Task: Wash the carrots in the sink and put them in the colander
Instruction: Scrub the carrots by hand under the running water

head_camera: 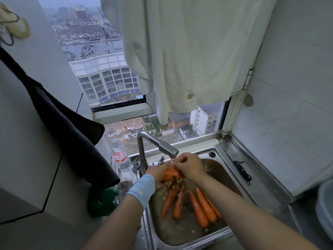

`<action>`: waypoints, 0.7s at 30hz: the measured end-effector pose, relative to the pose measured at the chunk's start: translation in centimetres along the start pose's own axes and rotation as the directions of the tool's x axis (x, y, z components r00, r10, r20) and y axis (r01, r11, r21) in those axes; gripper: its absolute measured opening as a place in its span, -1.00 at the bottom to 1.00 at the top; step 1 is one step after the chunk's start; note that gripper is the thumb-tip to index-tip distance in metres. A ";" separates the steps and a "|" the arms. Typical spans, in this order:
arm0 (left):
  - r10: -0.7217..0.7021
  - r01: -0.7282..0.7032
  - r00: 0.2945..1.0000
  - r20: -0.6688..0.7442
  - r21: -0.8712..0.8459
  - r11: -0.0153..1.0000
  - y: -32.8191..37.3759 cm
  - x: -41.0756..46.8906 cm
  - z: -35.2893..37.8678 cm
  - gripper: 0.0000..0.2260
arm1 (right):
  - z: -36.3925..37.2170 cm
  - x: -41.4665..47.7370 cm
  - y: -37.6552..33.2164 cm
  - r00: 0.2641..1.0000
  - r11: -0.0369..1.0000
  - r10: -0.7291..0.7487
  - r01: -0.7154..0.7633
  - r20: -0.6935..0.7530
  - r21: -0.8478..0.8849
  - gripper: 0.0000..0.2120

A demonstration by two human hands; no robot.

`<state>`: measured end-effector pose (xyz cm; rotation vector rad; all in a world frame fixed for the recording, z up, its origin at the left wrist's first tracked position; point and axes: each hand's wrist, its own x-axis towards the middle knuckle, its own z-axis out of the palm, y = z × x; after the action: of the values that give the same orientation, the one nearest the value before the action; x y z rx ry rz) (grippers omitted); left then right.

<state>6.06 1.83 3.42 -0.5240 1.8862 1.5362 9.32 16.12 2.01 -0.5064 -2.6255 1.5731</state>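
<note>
- 2 risks stand out, both a matter of judgement: the carrot [171, 175] under the tap [167, 147] is wet and tapered, so it could slide out of the grip and drop among the others
- Water breaks on the carrot and sprays off it; if it is held too high under the spout, the spray could clear the sink [226, 231] rim and wet the bench [261, 179]
- A knife [242, 170] lies on the bench just right of the sink; a wet hand swinging that way with a carrot could catch it or knock it into the basin
- No colander can be made out for certain; a pale round vessel [325, 204] at the right edge is cut off, and I cannot tell what it is, so the carry to it may mean a dripping reach across the knife
- The left hand [157, 173], with a blue wristband, grips the carrot's thick part from the side and below, its fingers [164, 165] curled close round it
- The right hand [190, 166] comes over the top, its fingers [177, 163] bent down onto the carrot right under the stream; whether they pinch or only rub I cannot tell
- About 5 more carrots [198, 208] lie in shallow water on the sink floor, below the hands and apart from them
</note>
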 end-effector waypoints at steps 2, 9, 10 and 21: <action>-0.076 0.076 0.997 0.010 -0.126 0.989 0.0 0.0 -0.1 -0.52 | 0.1 -0.3 0.0 0.999 0.989 0.028 -0.033 -0.037 -0.141 -0.69; -0.195 0.206 0.978 0.069 -0.371 0.905 -1.8 0.8 -0.3 -0.57 | 2.6 -0.8 -0.9 0.813 0.829 0.557 -0.557 -0.171 0.052 0.19; -0.211 0.227 0.974 0.082 -0.394 0.891 -2.0 0.6 -0.3 -0.59 | 2.9 -0.9 -1.1 0.734 0.747 0.664 -0.640 -0.144 0.182 0.20; -0.070 0.070 0.986 0.150 0.007 0.998 -2.5 0.6 0.3 -0.64 | 4.7 -1.7 -1.6 0.724 0.579 0.667 -0.652 0.176 0.489 -0.54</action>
<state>7.41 1.62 1.20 -0.4557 1.7369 1.4853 9.56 10.95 1.31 -1.5643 -1.8811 2.3215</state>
